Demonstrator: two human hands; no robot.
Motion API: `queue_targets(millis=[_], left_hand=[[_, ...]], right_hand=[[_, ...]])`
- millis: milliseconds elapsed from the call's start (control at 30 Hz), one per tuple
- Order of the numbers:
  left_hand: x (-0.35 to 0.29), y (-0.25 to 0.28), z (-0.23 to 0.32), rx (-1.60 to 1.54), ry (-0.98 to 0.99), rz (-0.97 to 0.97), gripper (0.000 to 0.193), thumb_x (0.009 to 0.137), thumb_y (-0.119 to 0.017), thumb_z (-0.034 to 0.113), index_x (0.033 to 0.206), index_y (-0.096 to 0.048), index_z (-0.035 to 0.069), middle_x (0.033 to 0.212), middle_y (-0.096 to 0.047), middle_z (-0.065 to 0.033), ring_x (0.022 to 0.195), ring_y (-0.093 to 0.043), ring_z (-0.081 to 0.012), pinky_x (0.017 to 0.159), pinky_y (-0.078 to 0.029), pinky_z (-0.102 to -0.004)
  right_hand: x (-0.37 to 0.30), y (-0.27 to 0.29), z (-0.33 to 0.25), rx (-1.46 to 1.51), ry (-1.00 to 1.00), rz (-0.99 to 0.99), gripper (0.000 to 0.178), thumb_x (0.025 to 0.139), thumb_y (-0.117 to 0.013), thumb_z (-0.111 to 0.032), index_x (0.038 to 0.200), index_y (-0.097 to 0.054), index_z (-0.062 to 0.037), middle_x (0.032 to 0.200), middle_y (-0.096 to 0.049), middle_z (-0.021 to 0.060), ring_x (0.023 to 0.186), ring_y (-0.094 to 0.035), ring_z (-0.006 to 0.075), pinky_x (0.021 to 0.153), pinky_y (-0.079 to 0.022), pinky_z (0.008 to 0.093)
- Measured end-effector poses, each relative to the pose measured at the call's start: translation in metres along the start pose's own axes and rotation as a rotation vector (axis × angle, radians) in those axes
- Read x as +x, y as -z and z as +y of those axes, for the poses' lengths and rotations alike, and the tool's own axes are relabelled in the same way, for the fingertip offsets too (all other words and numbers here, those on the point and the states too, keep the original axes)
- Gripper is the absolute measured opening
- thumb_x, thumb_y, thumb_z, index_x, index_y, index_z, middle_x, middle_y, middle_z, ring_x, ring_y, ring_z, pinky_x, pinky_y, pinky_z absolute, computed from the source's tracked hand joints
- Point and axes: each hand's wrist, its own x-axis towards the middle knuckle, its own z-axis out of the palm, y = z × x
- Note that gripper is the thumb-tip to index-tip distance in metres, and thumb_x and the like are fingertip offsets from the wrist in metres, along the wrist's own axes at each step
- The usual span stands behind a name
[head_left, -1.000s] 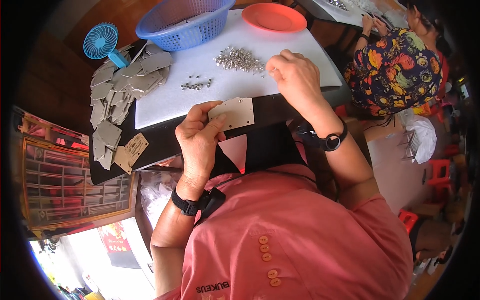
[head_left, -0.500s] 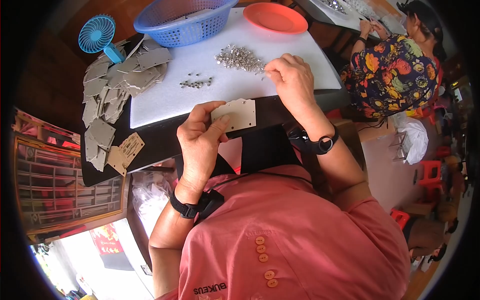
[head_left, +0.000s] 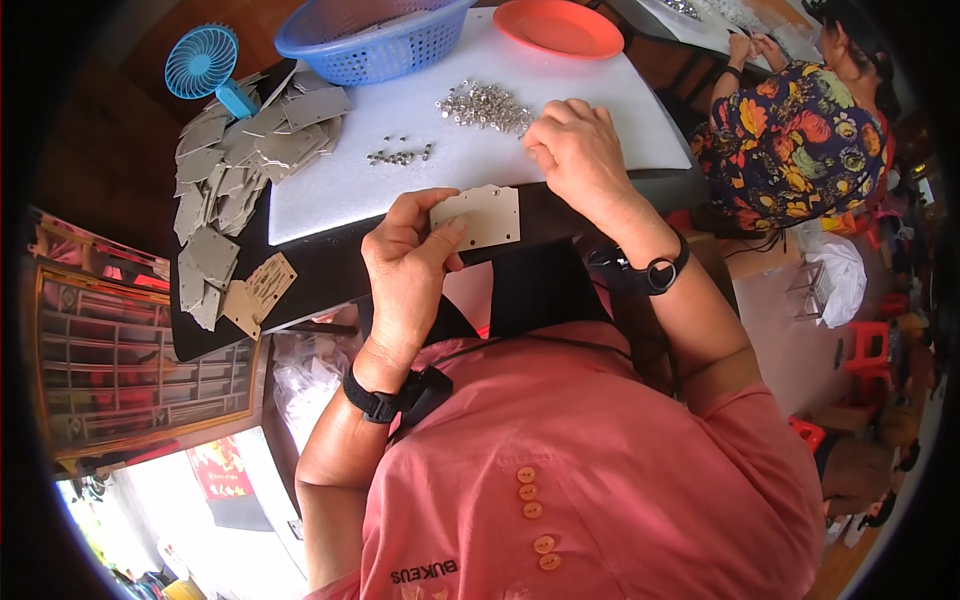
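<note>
My left hand (head_left: 408,262) pinches a thin beige-grey plate (head_left: 490,222) by its left end, thumb on top. The plate has small holes along its edges and is held just off the table's near edge. My right hand (head_left: 580,155) is closed, thumb and fingertips together, by the near right edge of a heap of small silvery metal pieces (head_left: 483,105). Whatever those fingertips hold is too small or hidden to make out. Left of the heap, a few darker small metal pieces (head_left: 398,157) lie scattered on the white foam sheet (head_left: 330,205).
Stacks of similar plates (head_left: 215,195) cover the table's left side, with a blue fan (head_left: 202,62) among them. A blue basket (head_left: 385,55) and a red plate (head_left: 560,28) stand at the back. Another person (head_left: 790,150) works at the far right.
My right hand has drawn slightly toward me from the heap, fingers still together. My left hand keeps its hold on the plate. The whole view has shifted a little.
</note>
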Motion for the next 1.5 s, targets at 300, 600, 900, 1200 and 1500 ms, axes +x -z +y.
queue_targets(millis=[300,600,900,1200,1500], left_hand=[[0.001,-0.002,0.003,0.005,0.024,0.02,0.028,0.088,-0.068,0.0,0.116,-0.065,-0.005,0.086,-0.068,-0.0067,0.052,-0.055,-0.006,0.039,-0.034,-0.0167],[0.002,-0.002,0.002,0.013,0.017,0.033,0.028,0.088,-0.069,0.0,0.115,-0.065,-0.004,0.083,-0.068,-0.0057,0.053,-0.055,-0.0053,0.039,-0.034,-0.0159],[0.0,0.0,0.001,0.007,0.016,-0.02,0.029,0.089,-0.07,0.001,0.117,-0.064,-0.003,0.084,-0.068,-0.0057,0.055,-0.057,-0.0048,0.039,-0.036,-0.0158],[-0.001,0.007,0.001,0.022,0.007,-0.095,0.034,0.085,-0.076,0.001,0.117,-0.064,-0.001,0.079,-0.067,-0.0016,0.06,-0.057,-0.0037,0.047,-0.042,-0.0173],[-0.005,0.014,0.0,0.018,-0.001,-0.13,0.037,0.081,-0.077,-0.002,0.115,-0.062,-0.002,0.087,-0.07,-0.0057,0.066,-0.059,-0.004,0.049,-0.043,-0.0179]], right_hand=[[0.01,0.013,0.013,0.182,-0.009,-0.203,0.004,0.081,-0.069,-0.01,0.081,-0.065,-0.0096,0.086,-0.064,0.0023,0.094,-0.059,0.0247,0.084,-0.04,0.0406],[0.001,0.01,-0.039,0.537,0.189,0.105,0.016,0.077,-0.074,-0.006,0.086,-0.061,-0.0087,0.086,-0.06,0.0032,0.09,-0.058,0.0248,0.084,-0.04,0.0371],[-0.001,-0.005,-0.048,0.664,0.173,0.147,0.018,0.075,-0.074,-0.004,0.083,-0.06,-0.0118,0.084,-0.059,-0.0013,0.087,-0.057,0.022,0.079,-0.04,0.0374],[-0.001,-0.005,-0.054,0.684,0.154,0.173,0.018,0.074,-0.076,-0.006,0.081,-0.061,-0.0112,0.083,-0.059,-0.0011,0.084,-0.058,0.0215,0.081,-0.041,0.0362],[0.004,0.005,-0.056,0.985,-0.057,-0.103,0.015,0.077,-0.075,-0.003,0.087,-0.063,-0.0049,0.087,-0.062,0.0024,0.085,-0.061,0.0174,0.076,-0.051,0.0322]])
